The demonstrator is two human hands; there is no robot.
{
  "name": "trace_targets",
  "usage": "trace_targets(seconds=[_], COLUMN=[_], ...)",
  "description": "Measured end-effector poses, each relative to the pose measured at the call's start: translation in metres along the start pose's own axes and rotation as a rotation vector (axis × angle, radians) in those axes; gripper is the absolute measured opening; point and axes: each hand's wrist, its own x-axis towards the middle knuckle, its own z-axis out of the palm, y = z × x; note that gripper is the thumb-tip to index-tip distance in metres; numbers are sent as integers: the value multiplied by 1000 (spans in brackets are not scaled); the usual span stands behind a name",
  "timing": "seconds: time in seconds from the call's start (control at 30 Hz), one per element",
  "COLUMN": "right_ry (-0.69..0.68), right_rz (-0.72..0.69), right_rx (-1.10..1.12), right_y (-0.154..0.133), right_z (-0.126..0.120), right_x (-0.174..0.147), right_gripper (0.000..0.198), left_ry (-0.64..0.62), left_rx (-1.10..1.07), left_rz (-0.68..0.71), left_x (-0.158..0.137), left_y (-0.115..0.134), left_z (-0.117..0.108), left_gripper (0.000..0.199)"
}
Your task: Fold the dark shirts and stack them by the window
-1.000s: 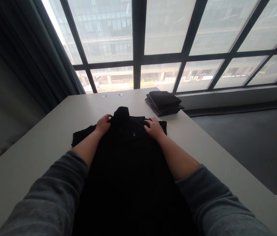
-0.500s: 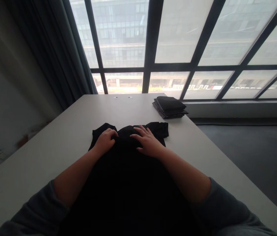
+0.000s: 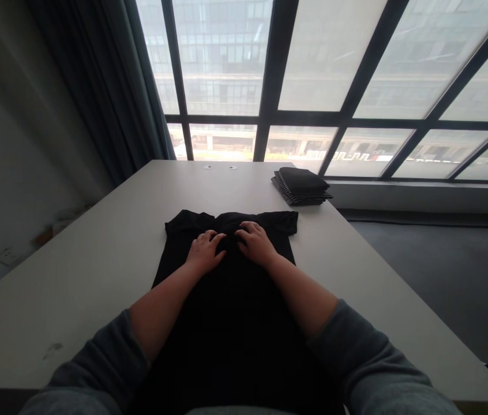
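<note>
A black short-sleeved T-shirt (image 3: pixel 235 311) lies spread on the white table (image 3: pixel 101 259), its collar and sleeves toward the far end. On its upper chest, left of centre, rests my left hand (image 3: pixel 205 252), fingers apart and slightly bent. My right hand (image 3: pixel 256 243) lies close by on the right, below the collar, also with fingers spread on the cloth. A narrow gap separates the two hands. The lower part of the shirt runs toward my body, where its dark cloth is hard to make out.
A stack of folded dark cloth (image 3: pixel 301 185), some with striped edges, sits at the table's far right corner. Behind the table stand large windows (image 3: pixel 226 69) and a dark curtain (image 3: pixel 109 86). A wall socket (image 3: pixel 6 256) is at the left.
My left hand has moved right, and its bent fingers have spread out on the cloth. The right hand remains near the collar. The shirt's upper part looks flatter, and the view has shifted slightly.
</note>
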Motion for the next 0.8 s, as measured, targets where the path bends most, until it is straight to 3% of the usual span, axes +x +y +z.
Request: trace_targets(seconds=[0.1, 0.23, 0.33, 0.47, 0.53, 0.67, 0.8], right_ry=[38, 26, 81, 189, 223, 225, 24], right_rz=[-45, -95, -48, 47, 56, 76, 166], right_rx=[36, 101, 118, 142, 153, 208, 547], right_y=[-2, -4, -4, -4, -3, -3, -1], right_z=[-4, -3, -4, -11, -19, -39, -59], right_x=[-1, -1, -1, -3, -4, -4, -6], right_gripper=[24, 46, 60, 45, 38, 30, 23], left_ry=[34, 120, 209, 253, 243, 272, 245], left_rx=[-11, -127, -338, -789, -909, -781, -578], left_rz=[-54, -67, -31, -106, -138, -49, 24], left_x=[11, 14, 5, -8, -11, -9, -6], left_y=[-7, -10, -4, 11, 16, 12, -5], left_z=[2, -8, -16, -19, -20, -26, -31], left_gripper=[46, 40, 35, 22, 21, 14, 15])
